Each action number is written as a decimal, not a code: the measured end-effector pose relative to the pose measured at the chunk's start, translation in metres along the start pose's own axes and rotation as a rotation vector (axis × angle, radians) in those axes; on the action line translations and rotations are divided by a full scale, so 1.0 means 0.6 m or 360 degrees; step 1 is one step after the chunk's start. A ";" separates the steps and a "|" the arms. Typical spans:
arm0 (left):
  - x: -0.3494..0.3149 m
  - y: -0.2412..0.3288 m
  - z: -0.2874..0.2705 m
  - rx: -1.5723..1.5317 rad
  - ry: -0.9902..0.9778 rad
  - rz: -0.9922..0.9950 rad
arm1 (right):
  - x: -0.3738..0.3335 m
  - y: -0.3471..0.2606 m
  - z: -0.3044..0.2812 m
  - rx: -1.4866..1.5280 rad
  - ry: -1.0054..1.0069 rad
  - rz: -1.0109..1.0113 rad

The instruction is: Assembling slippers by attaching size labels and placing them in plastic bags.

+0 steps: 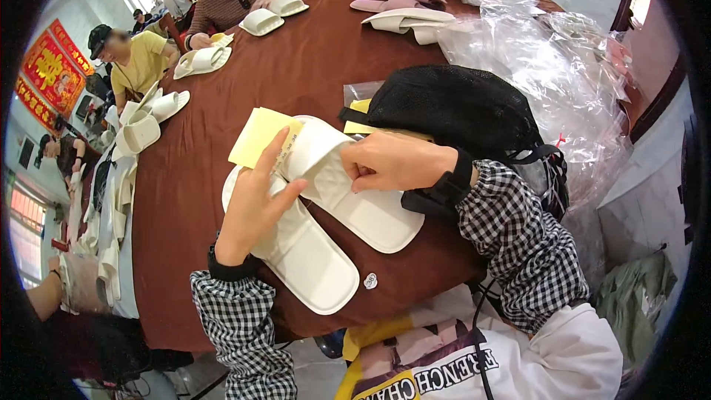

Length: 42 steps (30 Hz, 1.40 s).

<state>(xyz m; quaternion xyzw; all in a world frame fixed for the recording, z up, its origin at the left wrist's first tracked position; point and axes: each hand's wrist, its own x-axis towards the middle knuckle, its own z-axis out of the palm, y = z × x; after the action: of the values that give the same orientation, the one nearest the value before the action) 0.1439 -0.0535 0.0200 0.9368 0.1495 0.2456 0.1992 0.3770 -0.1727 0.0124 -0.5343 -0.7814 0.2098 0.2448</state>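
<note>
A pair of cream slippers lies side by side on the brown-covered table before me: the left slipper and the right slipper. My left hand rests over the strap of the left one, its index finger stretched out and thumb apart. That finger lies against a yellow sheet with small marks along its edge. My right hand is closed at the strap of the right slipper, fingertips curled together; whatever they may pinch is hidden. A small white round label lies near the left slipper's end.
A black mesh bag lies just beyond my right hand, beside clear plastic bags. Pink slippers and more cream slippers line the table's far and left sides. Other people sit along those edges.
</note>
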 end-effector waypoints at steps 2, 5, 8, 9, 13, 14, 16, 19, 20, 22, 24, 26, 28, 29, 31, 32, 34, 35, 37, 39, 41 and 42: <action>0.002 0.007 -0.001 -0.0248 0.0122 -0.0224 | -0.004 -0.001 -0.006 -0.0014 -0.0025 0.0034; 0.005 0.014 -0.003 -0.0493 0.0256 -0.0299 | -0.010 0.006 -0.007 -0.0083 0.0002 0.0065; -0.002 0.005 -0.005 -0.0454 0.0456 -0.0152 | 0.004 -0.006 -0.006 -0.0046 0.0190 -0.0030; -0.002 0.006 -0.005 -0.0457 0.0459 -0.0152 | 0.007 -0.012 -0.008 0.0039 0.0332 -0.0079; 0.000 0.030 -0.002 -0.0722 0.0303 -0.0229 | 0.013 -0.040 0.004 0.0245 0.0815 -0.0159; 0.002 0.035 0.002 -0.0773 0.0226 -0.0248 | 0.016 -0.037 0.011 0.0205 0.0939 -0.0276; -0.001 0.038 0.001 -0.0769 0.0207 -0.0274 | 0.022 -0.034 0.018 0.0180 0.1060 -0.0412; -0.003 0.038 0.000 -0.0757 0.0203 -0.0284 | 0.021 -0.030 0.018 0.0394 0.0806 -0.0261; -0.003 0.032 0.002 -0.0737 0.0212 -0.0220 | 0.021 -0.031 0.018 0.0371 0.0826 -0.0294; -0.002 0.032 0.003 -0.0717 0.0222 -0.0157 | 0.020 -0.033 0.018 0.0349 0.0844 -0.0327; 0.000 0.040 0.003 -0.0687 0.0195 -0.0212 | 0.018 -0.036 0.018 0.0114 0.0892 -0.0450; 0.000 0.035 0.006 -0.0630 0.0230 -0.0172 | 0.019 -0.036 0.018 0.0096 0.0897 -0.0463; -0.002 0.032 0.006 -0.0575 0.0265 -0.0125 | 0.018 -0.041 0.017 0.0071 0.0905 -0.0476; -0.003 0.029 0.004 -0.0537 0.0263 -0.0135 | 0.018 -0.043 0.016 0.0068 0.0901 -0.0484; -0.002 0.027 0.006 -0.0504 0.0259 -0.0144 | 0.018 -0.043 0.018 0.0064 0.0895 -0.0485; -0.001 0.028 0.007 -0.0522 0.0270 -0.0151 | 0.019 -0.043 0.019 0.0050 0.0907 -0.0506; 0.000 0.033 0.006 -0.0536 0.0283 -0.0160 | 0.019 -0.041 0.019 0.0039 0.0917 -0.0532; 0.000 0.036 0.005 -0.0537 0.0250 -0.0212 | 0.017 -0.038 0.017 -0.0014 0.0886 -0.0532; 0.000 0.036 0.001 -0.0535 0.0218 -0.0264 | 0.017 -0.039 0.016 -0.0067 0.0854 -0.0536; 0.002 0.032 -0.001 -0.0384 0.0237 -0.0075 | 0.016 -0.041 0.015 -0.0135 0.0886 -0.0544; 0.004 0.041 -0.002 -0.0469 0.0248 -0.0143 | 0.015 -0.044 0.012 -0.0189 0.0914 -0.0560; 0.003 0.044 -0.003 -0.0548 0.0261 -0.0216 | 0.017 -0.044 0.012 -0.0236 0.0941 -0.0581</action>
<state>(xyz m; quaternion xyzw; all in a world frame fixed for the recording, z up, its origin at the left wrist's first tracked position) 0.1492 -0.0752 0.0339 0.8536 0.1839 0.3289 0.3597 0.3501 -0.1727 0.0240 -0.4397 -0.7725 -0.0584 0.4544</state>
